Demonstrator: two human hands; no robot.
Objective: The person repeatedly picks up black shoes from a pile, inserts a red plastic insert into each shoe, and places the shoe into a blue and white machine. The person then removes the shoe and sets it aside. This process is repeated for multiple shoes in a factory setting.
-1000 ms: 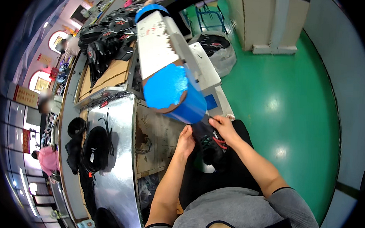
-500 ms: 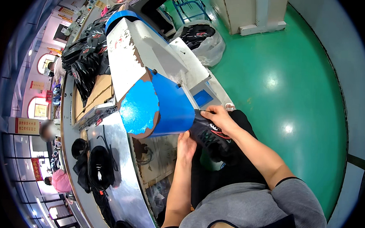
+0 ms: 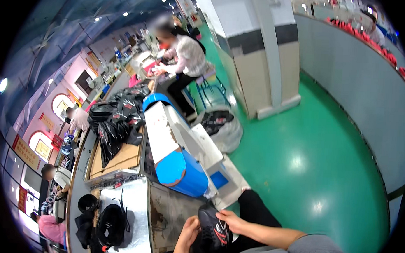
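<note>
Head view: black shoe upper [image 3: 212,230], one, red-and-white marking at side; held off counter's [image 3: 141,207] right edge, near person's dark trousers [image 3: 256,210]. Left hand [image 3: 187,230]: grip closed on upper's left edge. Right hand [image 3: 232,221]: grip closed on upper's right edge. Blue-and-white machine [image 3: 189,174]: beyond upper, beside counter's far right corner. Black shoe piece [image 3: 110,225]: on counter, toward left edge. Whitish bag [image 3: 231,139], black pieces [image 3: 216,121] inside: on green floor [image 3: 277,175], beyond machine.

Black shoe [image 3: 210,228], red-and-white marks on right side, rounded end pointing away, between both hands [image 3: 189,231]
</note>
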